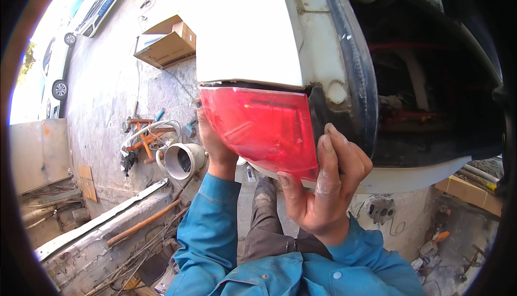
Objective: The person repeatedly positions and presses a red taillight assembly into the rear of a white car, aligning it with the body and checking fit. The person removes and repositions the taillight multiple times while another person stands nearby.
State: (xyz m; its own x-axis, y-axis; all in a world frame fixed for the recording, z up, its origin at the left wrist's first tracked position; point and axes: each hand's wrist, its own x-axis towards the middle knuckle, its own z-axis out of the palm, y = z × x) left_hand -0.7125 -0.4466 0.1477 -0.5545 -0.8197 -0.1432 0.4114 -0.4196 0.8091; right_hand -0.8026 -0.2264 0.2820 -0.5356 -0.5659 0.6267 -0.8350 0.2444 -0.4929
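Note:
A red car tail light [258,126] sits at the rear corner of a white car body [247,27], just under its white panel. My left hand [215,144] holds the light's left side, its fingers mostly hidden behind the red lens. My right hand [331,188] grips the lower right corner, with the thumb under the lower edge and the fingertips at the right edge beside the black trim [326,113]. A thin dark gap shows between the lens top and the white panel.
The car's opening [425,86], edged by a black rubber seal [358,64], lies to the right. On the floor at left are a cardboard box [169,43], a white bucket [184,160] and several tools [145,134]. Wooden poles [142,223] lie at lower left.

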